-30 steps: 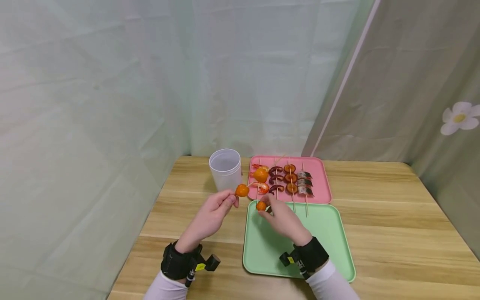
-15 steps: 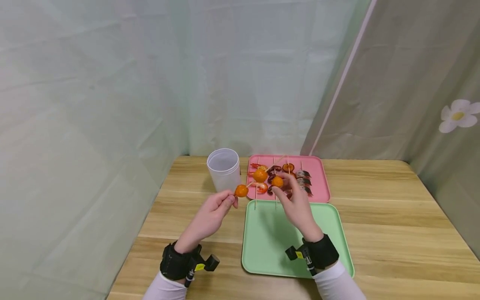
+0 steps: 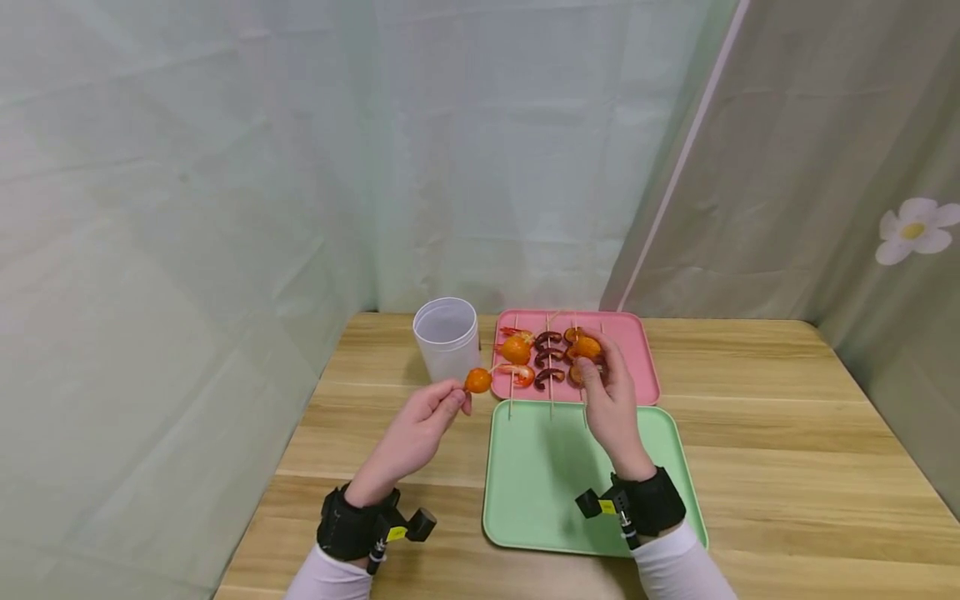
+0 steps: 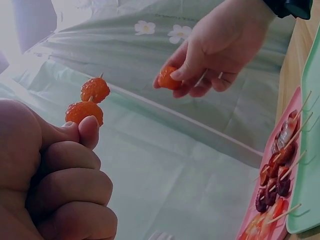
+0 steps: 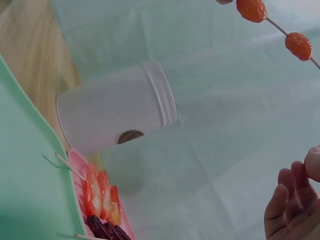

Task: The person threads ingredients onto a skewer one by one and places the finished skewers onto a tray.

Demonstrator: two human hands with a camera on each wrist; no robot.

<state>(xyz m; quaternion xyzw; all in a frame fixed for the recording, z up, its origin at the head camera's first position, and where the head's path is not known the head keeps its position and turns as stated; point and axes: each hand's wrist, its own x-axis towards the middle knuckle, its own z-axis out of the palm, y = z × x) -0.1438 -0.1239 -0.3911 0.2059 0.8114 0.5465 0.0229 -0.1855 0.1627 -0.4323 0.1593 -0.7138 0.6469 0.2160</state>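
My left hand [image 3: 416,429] pinches the near end of a thin wooden skewer. Two glossy orange balls are threaded on it: one ball [image 3: 477,381] right at the fingertips, the other [image 3: 516,350] farther along. Beyond the second ball a length of bare stick [image 5: 315,62] sticks out. Over the pink tray, my right hand [image 3: 617,417] holds a loose orange ball [image 4: 168,78] between thumb and fingers, apart from the skewer tip. In the right wrist view, the right hand's fingers [image 5: 295,210] show at the lower right edge, with the ball mostly hidden.
On the pink tray [image 3: 639,358] lie skewers of shrimp [image 3: 517,377], dark curled pieces [image 3: 550,377], round slices and fish pieces [image 4: 286,132]. A green tray [image 3: 540,492] stands in front of it. At the back left is a white cup [image 3: 448,358].
My right hand has moved right and away from me, carrying the loose orange ball from beside the left hand to above the round slices. The left hand and its skewer have barely shifted.
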